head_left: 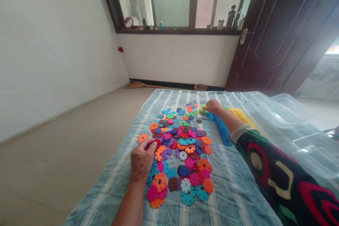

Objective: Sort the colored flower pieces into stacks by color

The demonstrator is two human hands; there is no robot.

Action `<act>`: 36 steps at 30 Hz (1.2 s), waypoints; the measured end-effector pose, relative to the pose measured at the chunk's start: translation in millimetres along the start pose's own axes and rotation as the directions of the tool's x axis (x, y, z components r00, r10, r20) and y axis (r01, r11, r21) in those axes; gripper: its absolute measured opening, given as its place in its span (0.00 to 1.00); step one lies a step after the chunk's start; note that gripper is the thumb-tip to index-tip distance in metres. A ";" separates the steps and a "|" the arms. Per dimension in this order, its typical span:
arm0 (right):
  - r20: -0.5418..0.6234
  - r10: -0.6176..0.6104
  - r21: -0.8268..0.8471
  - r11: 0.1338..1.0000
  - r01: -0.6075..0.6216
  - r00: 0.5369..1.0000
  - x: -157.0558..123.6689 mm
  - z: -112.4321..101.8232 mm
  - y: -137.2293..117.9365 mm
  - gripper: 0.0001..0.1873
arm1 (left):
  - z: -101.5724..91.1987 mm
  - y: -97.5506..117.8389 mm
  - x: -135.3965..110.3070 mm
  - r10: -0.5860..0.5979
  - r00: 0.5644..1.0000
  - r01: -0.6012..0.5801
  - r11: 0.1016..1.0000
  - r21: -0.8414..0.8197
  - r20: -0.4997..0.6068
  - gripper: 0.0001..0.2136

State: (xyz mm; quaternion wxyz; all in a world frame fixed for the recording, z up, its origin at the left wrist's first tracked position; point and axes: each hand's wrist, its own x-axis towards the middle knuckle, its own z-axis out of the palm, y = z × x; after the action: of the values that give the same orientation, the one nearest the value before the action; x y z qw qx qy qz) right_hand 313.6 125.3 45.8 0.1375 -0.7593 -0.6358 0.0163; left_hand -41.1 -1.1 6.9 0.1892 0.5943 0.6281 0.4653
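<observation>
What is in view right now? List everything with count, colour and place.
toy discs: many, mixed colours, spread mid-cloth
red disc: one, in left hand
green disc: one, under right hand
blue stack: one, right of pile
yellow stack: one, beside blue stack
striped cloth: one, blue-white, under everything
clear tubs: two, far right
door: one, dark brown
left hand: gripping red disc
right hand: on green disc

The left hand (142, 160) covers part of a red disc (156, 143); its grip cannot be determined. The right hand (212, 106) hides the green stack (202, 109) end. The clear bin (296, 127) is cut off at right.
</observation>
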 end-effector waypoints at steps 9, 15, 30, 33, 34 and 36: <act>0.084 0.013 -0.058 0.998 -0.008 0.996 4.3 11.6 -8.7 0.21 | 0.1 6.5 -3.2 -0.029 1.000 0.029 0.998 -0.061 -0.002 0.12; 0.071 -0.003 -0.066 0.998 0.008 0.997 -4.2 7.6 -11.3 0.20 | -0.8 11.1 -5.6 -0.046 0.999 0.047 0.995 -0.090 0.008 0.11; 0.027 -0.420 0.167 0.897 0.410 0.907 -146.1 6.4 -88.1 0.12 | 3.8 2.3 -4.4 -0.072 0.997 0.061 0.968 -0.242 -0.038 0.11; 0.036 -0.428 0.162 0.894 0.417 0.903 -172.2 11.8 -98.4 0.11 | 3.3 2.8 -5.4 -0.062 0.997 0.045 0.965 -0.260 -0.055 0.11; 0.030 -0.442 0.164 0.887 0.431 0.897 -178.1 12.3 -100.5 0.11 | 3.0 3.0 -5.6 -0.057 0.997 0.041 0.964 -0.261 -0.052 0.10; 0.034 -0.488 0.178 0.862 0.475 0.872 -187.1 11.1 -104.3 0.11 | 2.6 3.1 -5.8 -0.058 0.998 0.046 0.962 -0.270 -0.038 0.10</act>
State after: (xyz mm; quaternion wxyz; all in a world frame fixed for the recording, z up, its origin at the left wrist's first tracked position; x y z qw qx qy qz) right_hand 175.4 -38.1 30.9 0.1745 -0.5613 -0.8066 0.0631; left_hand -36.1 -6.0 6.3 0.2660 0.5356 0.5785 0.5547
